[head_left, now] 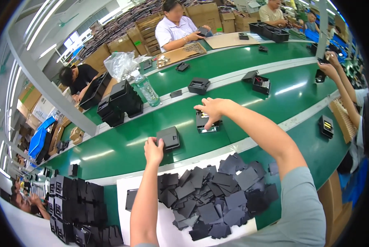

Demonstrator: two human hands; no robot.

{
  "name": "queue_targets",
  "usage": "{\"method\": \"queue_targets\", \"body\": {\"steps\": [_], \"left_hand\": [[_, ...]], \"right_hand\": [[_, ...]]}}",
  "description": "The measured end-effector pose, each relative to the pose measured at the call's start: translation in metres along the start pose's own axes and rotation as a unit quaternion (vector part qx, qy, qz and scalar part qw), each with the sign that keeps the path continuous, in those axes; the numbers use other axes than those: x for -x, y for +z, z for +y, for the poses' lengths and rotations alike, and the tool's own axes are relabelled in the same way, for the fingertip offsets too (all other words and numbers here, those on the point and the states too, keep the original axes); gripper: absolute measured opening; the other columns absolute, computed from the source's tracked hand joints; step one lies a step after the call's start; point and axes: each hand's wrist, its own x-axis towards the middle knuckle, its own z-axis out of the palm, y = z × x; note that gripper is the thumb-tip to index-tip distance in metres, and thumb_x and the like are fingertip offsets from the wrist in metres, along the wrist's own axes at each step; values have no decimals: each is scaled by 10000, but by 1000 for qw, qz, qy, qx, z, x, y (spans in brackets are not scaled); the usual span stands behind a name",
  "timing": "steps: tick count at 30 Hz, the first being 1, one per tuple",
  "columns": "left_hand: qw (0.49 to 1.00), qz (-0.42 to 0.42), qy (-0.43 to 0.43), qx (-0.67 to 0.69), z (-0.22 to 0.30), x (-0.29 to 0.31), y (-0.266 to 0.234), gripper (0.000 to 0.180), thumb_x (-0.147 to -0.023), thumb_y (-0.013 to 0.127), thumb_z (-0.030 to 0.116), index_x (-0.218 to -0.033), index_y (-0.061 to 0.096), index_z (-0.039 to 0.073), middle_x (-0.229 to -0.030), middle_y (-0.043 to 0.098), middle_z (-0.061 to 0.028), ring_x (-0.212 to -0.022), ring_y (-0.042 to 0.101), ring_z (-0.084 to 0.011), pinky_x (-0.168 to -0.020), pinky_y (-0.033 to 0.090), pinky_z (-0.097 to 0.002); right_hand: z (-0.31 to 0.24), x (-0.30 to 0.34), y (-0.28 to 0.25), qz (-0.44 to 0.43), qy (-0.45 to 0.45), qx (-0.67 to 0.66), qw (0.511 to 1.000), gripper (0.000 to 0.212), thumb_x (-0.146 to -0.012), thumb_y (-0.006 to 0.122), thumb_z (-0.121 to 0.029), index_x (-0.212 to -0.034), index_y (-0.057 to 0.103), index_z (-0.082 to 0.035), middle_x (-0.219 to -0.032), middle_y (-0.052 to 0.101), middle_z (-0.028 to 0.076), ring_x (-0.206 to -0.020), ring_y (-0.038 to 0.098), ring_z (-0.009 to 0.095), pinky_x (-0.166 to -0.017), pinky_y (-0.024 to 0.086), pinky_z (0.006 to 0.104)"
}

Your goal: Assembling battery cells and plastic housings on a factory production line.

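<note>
My left hand (153, 151) is at the left end of a closed black plastic box (168, 138) lying on the green belt. Its thumb presses against the box's near left corner and the fingers curl along the side. To the right, my right hand (213, 111) reaches over a second black box (202, 123), which has an open compartment with shiny parts inside. The thumb and fingers there are spread wide apart above that box, hiding part of it. Below both hands, a large heap of flat black plastic covers (209, 193) lies on a white sheet (168, 236).
Stacked black boxes (75, 206) stand at lower left. Beyond the metal rail are black bins (126, 99), a plastic bottle (146, 88) and an opened box (260, 84). Another box (326, 126) lies at right, near a co-worker's arms (344, 80). A person (178, 31) sits across the line.
</note>
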Motion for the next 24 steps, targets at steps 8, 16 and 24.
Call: {"method": "queue_targets", "body": {"steps": [8,16,24], "left_hand": [[964,42,156,211,25,115,-56,250,-888,578,124,-1120,535,41,-1201,558,-122,-1106,531,-286,-969,407,-379],[939,-18,155,308,21,170,-65,378,-870,586,56,-1233,487,21,-1332,526,-128,-1167,526,-266,-1008,404,-381],[900,49,236,364,42,205,-51,796,-798,683,40,-1463,247,11,-1424,393,-202,-1255,470,-322,-1063,380,-419]], "right_hand": [[-22,-27,-7,-123,-26,-68,990,837,-644,829,-451,-1347,471,-173,-1198,544,150,-1016,570,323,-855,487,419],[-57,-9,-10,-81,-90,-281,952,669,-695,808,-278,-1284,526,-131,-1218,533,132,-1025,560,293,-876,480,404],[-182,94,-13,75,-143,-545,823,825,-722,823,-175,-1409,373,-93,-1385,409,137,-1236,439,277,-982,441,398]]}}
